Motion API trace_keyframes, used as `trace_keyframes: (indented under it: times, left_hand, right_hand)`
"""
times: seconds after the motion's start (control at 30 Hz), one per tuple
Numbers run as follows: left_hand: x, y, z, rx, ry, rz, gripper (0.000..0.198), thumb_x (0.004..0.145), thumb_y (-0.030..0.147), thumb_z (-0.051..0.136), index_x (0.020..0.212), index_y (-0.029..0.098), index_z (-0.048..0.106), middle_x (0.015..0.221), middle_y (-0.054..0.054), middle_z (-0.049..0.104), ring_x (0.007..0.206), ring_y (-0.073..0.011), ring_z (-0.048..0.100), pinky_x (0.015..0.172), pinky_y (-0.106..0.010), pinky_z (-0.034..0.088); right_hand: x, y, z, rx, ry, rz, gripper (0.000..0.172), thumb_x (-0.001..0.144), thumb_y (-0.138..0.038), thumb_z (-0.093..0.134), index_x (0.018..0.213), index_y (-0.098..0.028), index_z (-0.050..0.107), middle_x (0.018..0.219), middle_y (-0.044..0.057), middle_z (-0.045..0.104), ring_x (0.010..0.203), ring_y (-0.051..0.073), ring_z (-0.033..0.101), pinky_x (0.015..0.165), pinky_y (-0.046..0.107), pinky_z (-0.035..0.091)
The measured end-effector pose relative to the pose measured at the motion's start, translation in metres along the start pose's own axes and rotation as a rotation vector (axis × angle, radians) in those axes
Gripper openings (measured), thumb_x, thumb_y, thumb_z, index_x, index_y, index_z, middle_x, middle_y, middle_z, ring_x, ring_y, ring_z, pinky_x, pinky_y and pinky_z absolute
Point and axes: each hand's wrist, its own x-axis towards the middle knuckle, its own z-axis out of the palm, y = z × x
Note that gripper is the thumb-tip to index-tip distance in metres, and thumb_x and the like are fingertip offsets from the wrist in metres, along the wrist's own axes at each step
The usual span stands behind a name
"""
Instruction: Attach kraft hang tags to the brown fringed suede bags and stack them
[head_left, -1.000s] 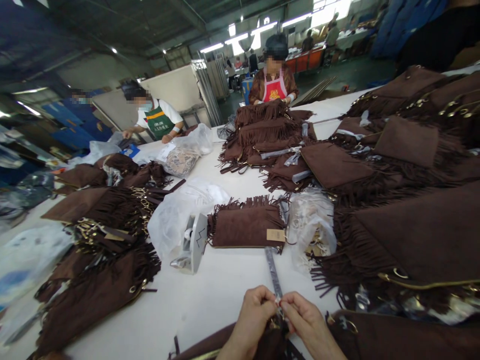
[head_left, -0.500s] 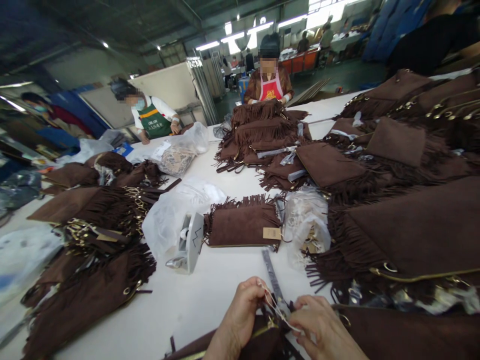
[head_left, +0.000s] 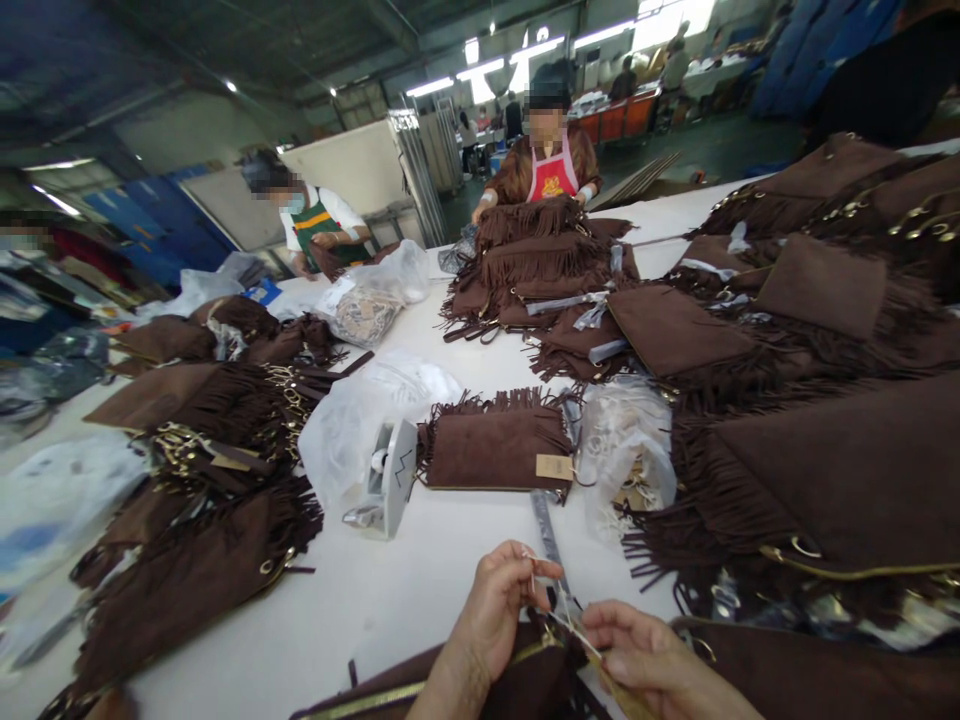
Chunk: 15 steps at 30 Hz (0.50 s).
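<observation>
A thin white string (head_left: 577,632) stretches between my two hands over a dark brown fringed bag (head_left: 536,680) with a gold zipper, at the bottom of the view. My left hand (head_left: 491,610) pinches the upper end of the string, looped about its fingers. Closed on the lower end is my right hand (head_left: 656,650), where a tan hang tag (head_left: 619,695) on the string shows partly under the fingers. A plastic-wrapped strap (head_left: 547,530) runs away from the bag. Beyond it lies another brown bag (head_left: 495,450) with a tan tag at its corner.
A white tape dispenser (head_left: 394,475) stands left of the tagged bag; a plastic bag of stringed tags (head_left: 626,440) sits right. Brown fringed bags pile up on the left (head_left: 195,590), right (head_left: 840,470) and far side (head_left: 532,260). Two co-workers (head_left: 551,165) stand across the table.
The tan tag has come into view at my right hand, which has turned palm-up. My left fingers have spread the string loop. The view has shifted slightly left.
</observation>
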Motion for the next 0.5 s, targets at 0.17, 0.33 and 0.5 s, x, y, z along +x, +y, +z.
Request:
trace_keyframes:
  times: [0.17, 0.33, 0.5]
  left_hand:
    - [-0.004, 0.001, 0.003, 0.037, -0.002, 0.01, 0.015, 0.059, 0.02, 0.056, 0.067, 0.014, 0.046, 0.085, -0.011, 0.069, 0.04, -0.0033, 0.041, 0.051, -0.021, 0.028]
    - [-0.005, 0.001, 0.003, 0.035, -0.007, 0.026, 0.015, 0.059, 0.022, 0.058, 0.066, 0.014, 0.048, 0.071, -0.007, 0.068, 0.042, -0.0041, 0.04, 0.054, -0.021, 0.03]
    - [-0.004, -0.002, 0.001, 0.017, 0.019, 0.021, 0.013, 0.06, 0.019, 0.056, 0.068, 0.013, 0.048, 0.083, -0.01, 0.069, 0.044, -0.0037, 0.041, 0.055, -0.021, 0.031]
  right_hand:
    - [0.005, 0.01, 0.001, 0.232, 0.042, 0.028, 0.03, 0.056, -0.02, 0.081, 0.082, -0.02, 0.067, 0.063, -0.003, 0.063, 0.046, 0.002, 0.052, 0.046, 0.01, 0.037]
    - [0.014, 0.017, 0.006, 0.128, 0.162, -0.073, 0.025, 0.053, -0.023, 0.082, 0.074, -0.016, 0.069, 0.07, 0.001, 0.065, 0.054, 0.005, 0.055, 0.053, 0.013, 0.043]
    - [0.026, 0.027, -0.001, -0.342, 0.229, -0.289, 0.027, 0.061, -0.032, 0.072, 0.083, -0.019, 0.065, 0.067, -0.001, 0.063, 0.046, 0.008, 0.051, 0.041, 0.017, 0.036]
